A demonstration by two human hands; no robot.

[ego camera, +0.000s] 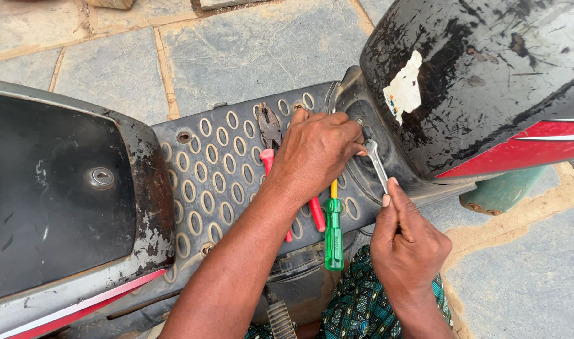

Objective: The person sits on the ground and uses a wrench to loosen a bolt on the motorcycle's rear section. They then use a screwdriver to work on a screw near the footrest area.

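1. Nearest the camera, the right hand [407, 248] is clamped around the lower end of a small metal spanner [377, 162], thumb pressed along its shank.
2. That spanner's head sits on a fastener at the rear edge of the scooter's floorboard [224, 157], right where the black and red body panel [488, 81] rises from it. The fastener itself is hidden under the fingers.
3. Beside it, the left hand [315, 150] lies knuckles up over the same spot, fingers curled and touching the spanner head; whether they pinch a bolt or only steady the tool, I cannot tell.
4. My reading: a fastener at the panel's foot is being turned, with one hand driving and the other guiding. Whether it is loosening or tightening cannot be judged.
5. A next move would call for a short swing of the shank, since the panel stands close, with the head kept square on the fastener.
6. Partly under the left wrist lie red-handled pliers [271, 135] and a green-handled screwdriver [333, 232], both resting on the floorboard toward its near edge.
7. Farther left stands the black front panel with a round lock [101, 177]; paving stones [249, 50] show beyond.
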